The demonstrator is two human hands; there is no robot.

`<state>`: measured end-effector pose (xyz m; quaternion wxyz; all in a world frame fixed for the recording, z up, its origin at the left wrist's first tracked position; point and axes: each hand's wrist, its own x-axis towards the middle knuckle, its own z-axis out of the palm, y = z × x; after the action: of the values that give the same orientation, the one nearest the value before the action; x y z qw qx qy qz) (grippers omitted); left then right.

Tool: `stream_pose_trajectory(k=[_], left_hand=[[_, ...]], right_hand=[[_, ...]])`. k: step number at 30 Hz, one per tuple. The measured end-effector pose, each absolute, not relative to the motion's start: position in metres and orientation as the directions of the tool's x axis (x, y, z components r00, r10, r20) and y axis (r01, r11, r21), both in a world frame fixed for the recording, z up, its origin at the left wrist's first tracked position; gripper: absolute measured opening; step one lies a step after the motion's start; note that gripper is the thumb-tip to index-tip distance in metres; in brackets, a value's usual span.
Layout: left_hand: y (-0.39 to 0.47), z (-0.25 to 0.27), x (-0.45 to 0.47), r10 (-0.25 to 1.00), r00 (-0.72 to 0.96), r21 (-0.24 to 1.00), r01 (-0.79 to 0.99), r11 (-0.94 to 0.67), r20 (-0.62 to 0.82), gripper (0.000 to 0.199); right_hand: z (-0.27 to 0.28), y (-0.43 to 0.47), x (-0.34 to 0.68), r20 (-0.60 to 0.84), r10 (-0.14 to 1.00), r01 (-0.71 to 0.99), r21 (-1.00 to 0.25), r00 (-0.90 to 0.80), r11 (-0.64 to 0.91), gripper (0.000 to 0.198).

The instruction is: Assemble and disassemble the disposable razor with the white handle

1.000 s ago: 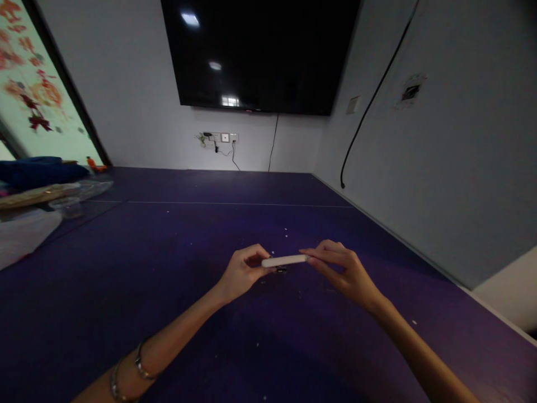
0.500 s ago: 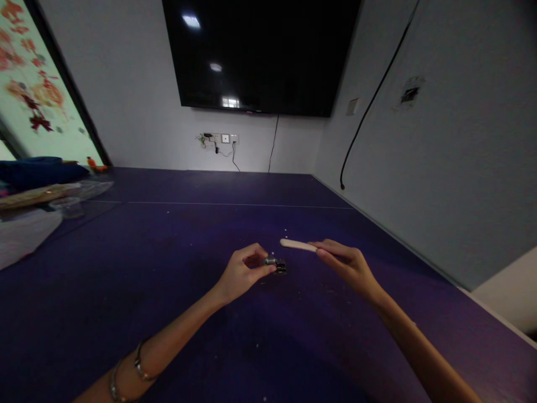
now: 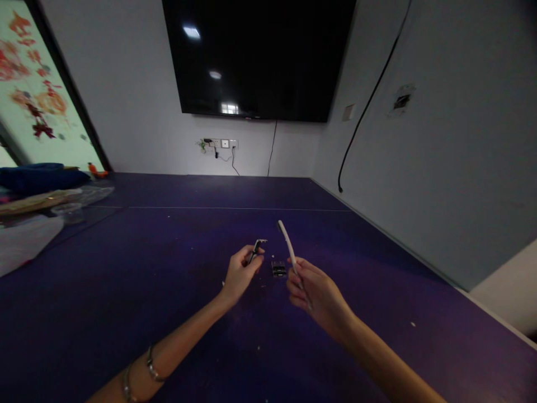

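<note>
My left hand (image 3: 241, 275) is closed in a pinch on a small, thin dark piece (image 3: 254, 252) with a pale, bent tip, held just above the surface; its exact kind is too small to tell. In my right hand (image 3: 312, 285), the fingers wrap round a slim white toothbrush (image 3: 287, 240), its head end pointing up and away from me. Between the hands, on the dark purple surface (image 3: 180, 313), lies a small black rectangular part (image 3: 278, 268) with lighter edges. Neither hand appears to touch it.
Small pale crumbs (image 3: 413, 324) dot the surface. At the left edge lie a clear plastic bag (image 3: 90, 194), a white bag (image 3: 29, 240) and dark blue cloth (image 3: 44, 178). A black cable (image 3: 361, 120) hangs along the right wall, and a large television (image 3: 260, 61) hangs ahead.
My left hand has lifted the dark piece away from the black part, which stays on the surface. My right hand has moved left and nearer, turning the toothbrush from level to upright.
</note>
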<state>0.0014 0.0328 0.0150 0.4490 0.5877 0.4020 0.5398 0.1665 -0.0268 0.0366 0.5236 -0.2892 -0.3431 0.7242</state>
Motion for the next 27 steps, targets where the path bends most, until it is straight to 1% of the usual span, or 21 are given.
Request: stream_pose_trajectory(k=[4,7,10,15,21,25,27], left_hand=[[0.03,0.018,0.002,0.973,0.034,0.972,-0.06,-0.228,0.23,0.034],[0.029,0.017,0.002,0.973,0.011,0.969,-0.093,-0.229,0.231,0.037],[0.028,0.013,0.004,0.964,0.051,0.961,-0.107,-0.254,0.26,0.036],[0.026,0.006,0.007,0.964,0.138,0.972,-0.092,-0.216,0.227,0.035],[0.028,0.005,0.005,0.957,0.086,0.959,-0.092,-0.268,0.276,0.033],[0.025,0.005,0.007,0.949,0.099,0.954,-0.066,-0.293,0.298,0.031],[0.022,0.005,0.008,0.944,0.124,0.952,-0.045,-0.303,0.306,0.03]], right_hand=[[0.03,-0.035,0.157,-0.153,0.925,-0.662,-0.657,-0.349,-0.359,0.016],[0.024,-0.036,0.152,-0.174,0.909,-0.685,-0.608,-0.379,-0.402,0.016],[0.022,-0.035,0.148,-0.183,0.901,-0.69,-0.588,-0.394,-0.422,0.021],[0.025,-0.041,0.14,-0.207,0.886,-0.678,-0.579,-0.414,-0.452,0.025],[0.02,-0.07,0.125,-0.286,0.865,-0.659,-0.562,-0.412,-0.5,0.033],[0.027,-0.066,0.128,-0.226,0.903,-0.71,-0.559,-0.366,-0.428,0.03],[0.031,-0.062,0.13,-0.218,0.909,-0.726,-0.548,-0.356,-0.416,0.028]])
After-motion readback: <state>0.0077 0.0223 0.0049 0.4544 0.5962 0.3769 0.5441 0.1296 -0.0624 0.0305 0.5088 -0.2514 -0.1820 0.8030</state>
